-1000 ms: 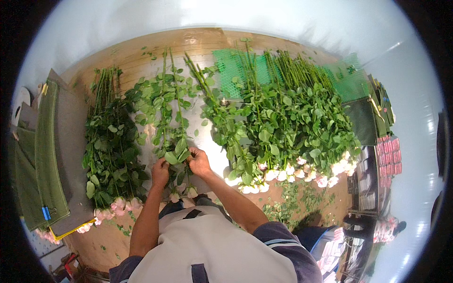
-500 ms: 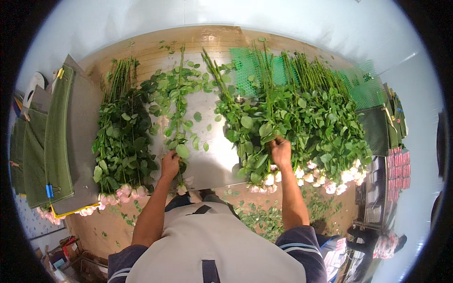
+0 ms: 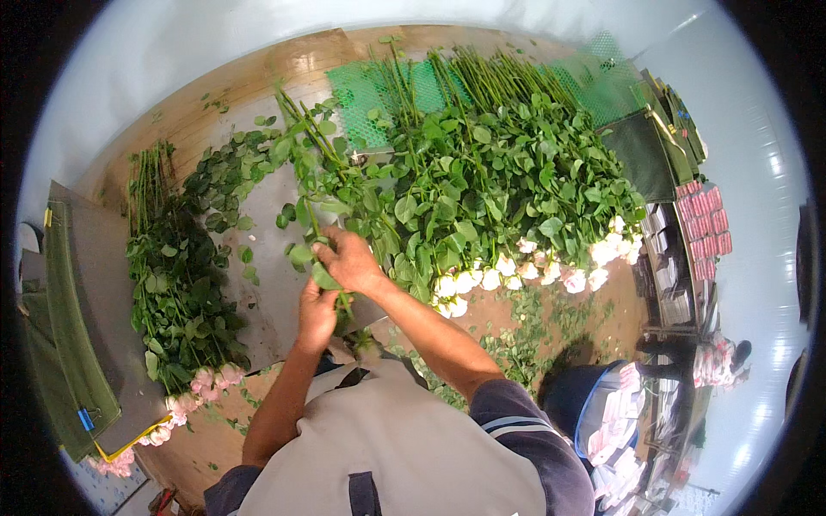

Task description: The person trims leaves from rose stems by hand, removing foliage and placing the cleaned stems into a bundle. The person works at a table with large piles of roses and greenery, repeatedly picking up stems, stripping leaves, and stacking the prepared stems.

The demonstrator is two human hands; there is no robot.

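Observation:
My right hand is closed around a leafy green rose stem that runs up and away across the table. Just below it, my left hand grips the lower part of the same stem, close to my chest. The flower head is hidden by my hands. To the right lies a big pile of white roses, heads toward me. A smaller bunch of pink roses lies on the left.
Green mesh lies under the far stems on the wooden table. Flat grey-green sheets are stacked at the left edge. Fallen leaves litter the floor at right, beside a blue bin and shelves with pink packs.
My right hand came back from the white rose pile with a stem and joined my left hand at the middle. The view has swung to the right.

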